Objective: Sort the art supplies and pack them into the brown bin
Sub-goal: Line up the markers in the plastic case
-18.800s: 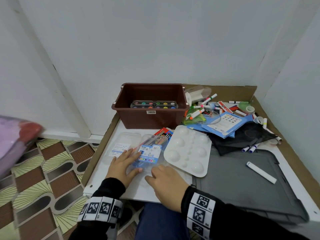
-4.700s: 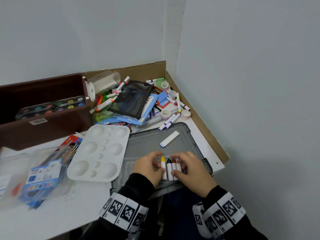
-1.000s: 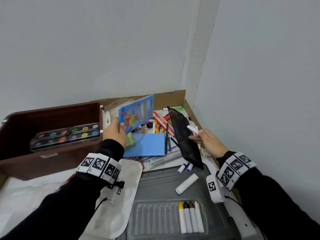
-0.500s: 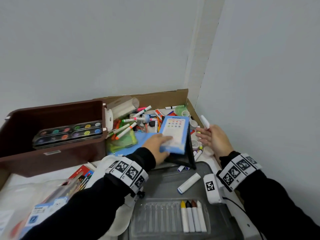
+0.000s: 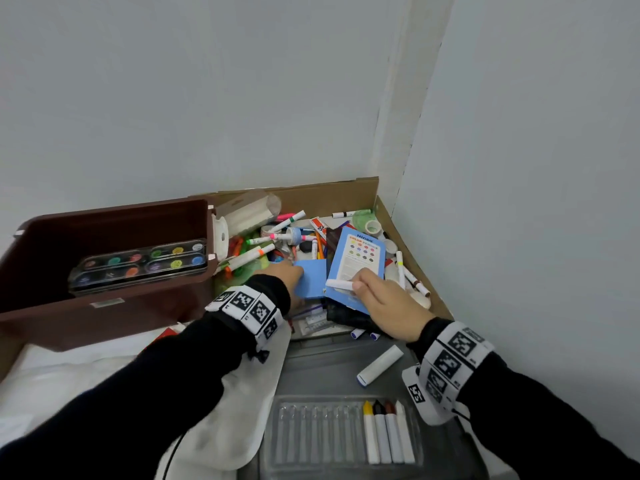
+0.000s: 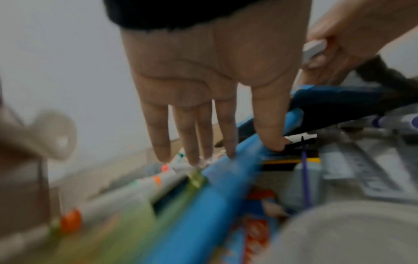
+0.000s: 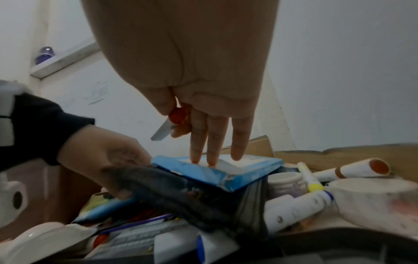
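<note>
At far left, the brown bin [image 5: 104,271] sits against the wall with a paint palette [image 5: 138,265] of coloured wells inside; bin and palette lie as they did 0.5 s ago. Right of it, the left hand [image 5: 289,275] has let go of the pencil box it held half a second ago and now lies on a plain blue pad [image 5: 313,282], fingers straight, thumb tip pressed at the pad's edge. Next right, the pencil box [image 5: 356,268], previously lifted, now rests tilted on a black pouch [image 5: 346,317]; its label reads "Ninso" and "COLOR PENCILS" over rows of colour dots, smaller print illegible. On its lower edge the right hand [image 5: 384,306] has come down: thumb and forefinger pinch a white crayon [image 5: 339,284], other fingers straight, tips touching the box. Nearer, a clear tray [image 5: 311,431] holds four crayons.
</note>
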{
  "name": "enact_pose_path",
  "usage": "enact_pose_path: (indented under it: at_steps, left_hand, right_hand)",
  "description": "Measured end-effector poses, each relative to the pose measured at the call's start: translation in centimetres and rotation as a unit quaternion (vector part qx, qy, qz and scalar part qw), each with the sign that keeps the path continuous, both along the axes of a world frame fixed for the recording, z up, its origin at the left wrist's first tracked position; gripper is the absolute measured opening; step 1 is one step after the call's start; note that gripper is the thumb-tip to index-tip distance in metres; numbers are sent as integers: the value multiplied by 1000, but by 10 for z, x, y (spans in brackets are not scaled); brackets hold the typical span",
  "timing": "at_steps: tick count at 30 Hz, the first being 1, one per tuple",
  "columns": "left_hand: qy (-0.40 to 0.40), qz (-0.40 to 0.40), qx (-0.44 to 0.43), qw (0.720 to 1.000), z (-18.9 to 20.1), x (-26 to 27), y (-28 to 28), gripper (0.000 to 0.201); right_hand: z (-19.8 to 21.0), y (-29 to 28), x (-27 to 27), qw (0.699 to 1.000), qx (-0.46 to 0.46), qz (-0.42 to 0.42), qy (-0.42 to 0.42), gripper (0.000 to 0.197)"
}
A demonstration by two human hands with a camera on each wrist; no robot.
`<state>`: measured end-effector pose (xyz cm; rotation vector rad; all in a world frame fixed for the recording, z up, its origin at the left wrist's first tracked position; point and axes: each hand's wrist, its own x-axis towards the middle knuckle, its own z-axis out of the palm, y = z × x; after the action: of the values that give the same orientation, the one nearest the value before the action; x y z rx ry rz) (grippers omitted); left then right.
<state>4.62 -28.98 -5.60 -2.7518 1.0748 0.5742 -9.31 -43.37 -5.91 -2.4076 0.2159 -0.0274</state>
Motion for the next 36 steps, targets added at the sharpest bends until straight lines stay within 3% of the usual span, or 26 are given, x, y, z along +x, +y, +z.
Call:
enact_pose_path:
  at_steps: [4, 7, 13, 15, 19, 21, 24, 28, 36]
  left_hand:
    - [22, -23, 31, 999, 22, 10, 1, 34]
    - [59, 29, -102, 993, 41, 25, -1, 33]
    - [-17, 49, -241, 969, 62, 67, -53, 30]
    - [-20, 45, -215, 975, 52, 81, -72, 30]
    - [-18, 15, -9, 1000, 20, 100, -104, 24]
    - [-28, 35, 34, 998, 9, 110, -111, 18]
    - [-51, 52, 57, 996, -4, 120, -117, 8]
    - [-62, 65, 56, 994, -13, 131, -121, 24]
    - [-29, 108, 32, 993, -17, 122, -122, 21]
  right_hand:
    - [-1, -11, 5, 997, 16, -71, -28, 17]
    - [3, -27, 1, 986, 62, -131, -78, 13]
    - [7, -58, -15, 948, 156, -190, -202, 13]
    - [3, -66, -20, 935, 186, -198, -226, 13]
    - [-9, -75, -25, 920, 219, -215, -244, 15]
    - [-15, -78, -27, 920, 223, -218, -236, 14]
    - [-18, -81, -27, 922, 226, -217, -229, 14]
    - [-18, -80, -27, 925, 221, -208, -229, 11]
    - [-15, -74, -30, 926, 216, -209, -229, 11]
